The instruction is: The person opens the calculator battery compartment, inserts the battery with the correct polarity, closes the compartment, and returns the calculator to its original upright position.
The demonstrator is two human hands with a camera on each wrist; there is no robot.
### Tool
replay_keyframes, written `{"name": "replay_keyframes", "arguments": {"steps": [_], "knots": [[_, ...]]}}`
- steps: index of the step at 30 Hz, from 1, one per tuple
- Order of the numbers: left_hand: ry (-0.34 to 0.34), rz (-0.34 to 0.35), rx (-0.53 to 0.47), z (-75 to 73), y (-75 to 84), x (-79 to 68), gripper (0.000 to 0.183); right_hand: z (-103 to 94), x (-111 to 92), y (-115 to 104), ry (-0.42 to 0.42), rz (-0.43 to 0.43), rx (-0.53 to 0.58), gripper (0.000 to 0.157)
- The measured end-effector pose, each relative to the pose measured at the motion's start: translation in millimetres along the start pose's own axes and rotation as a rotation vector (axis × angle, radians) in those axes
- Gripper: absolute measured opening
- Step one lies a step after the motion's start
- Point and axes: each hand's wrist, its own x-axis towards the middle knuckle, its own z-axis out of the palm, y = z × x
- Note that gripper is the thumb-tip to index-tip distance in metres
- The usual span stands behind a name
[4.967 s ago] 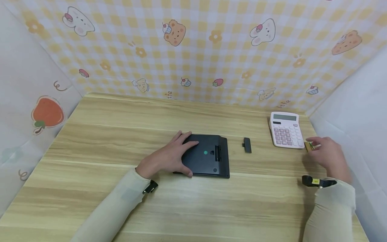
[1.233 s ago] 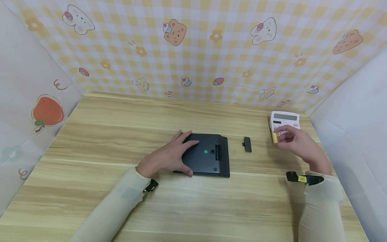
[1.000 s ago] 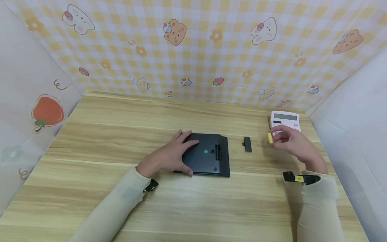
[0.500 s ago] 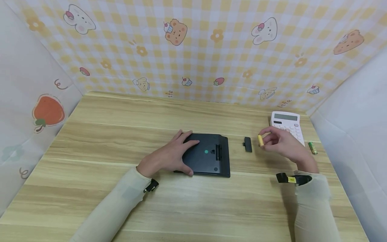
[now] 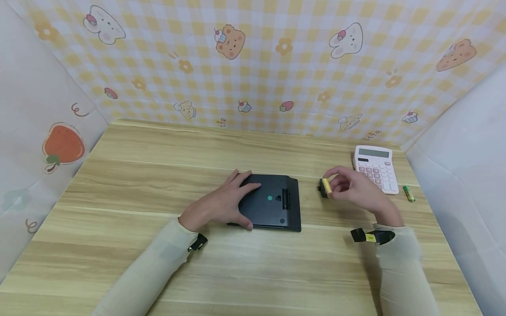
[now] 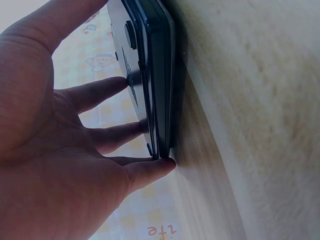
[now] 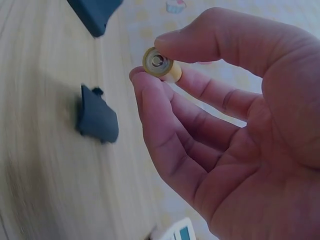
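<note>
A flat black device (image 5: 262,206) lies on the wooden table with its underside up, showing a battery slot (image 5: 285,199). My left hand (image 5: 221,204) spreads over its left part, thumb at the near edge and fingertips at the far edge; in the left wrist view the extended fingers (image 6: 107,95) touch it. Between thumb and fingertips, my right hand (image 5: 357,188) pinches a yellow battery (image 5: 327,185), one metal end facing the right wrist camera. Behind it in the head view, partly covered, is a small black battery cover (image 5: 322,189), seen whole on the table in the right wrist view.
A pink calculator (image 5: 373,160) stands at the back right, its lower left partly behind the right hand. To its right lies a green battery (image 5: 409,193). A yellow checked cloth (image 5: 261,79) rises behind the table, with white sheets on both sides.
My right hand has come from the right edge, beside the calculator, leftward to the battery cover with the yellow battery. The green battery has come into sight. The left hand and device stay put.
</note>
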Motion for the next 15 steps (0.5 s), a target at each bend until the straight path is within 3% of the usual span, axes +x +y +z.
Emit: {"name": "replay_keyframes", "arguments": {"steps": [8,15], "knots": [[-0.001,-0.001,-0.006,-0.3,0.6,-0.2,0.11,15.6,7,-7,-0.031,-0.07,0.001,0.047],[0.0,-0.002,-0.009,-0.8,1.8,-0.7,0.109,27.1,12,-10,-0.041,-0.13,-0.07,0.044]]}}
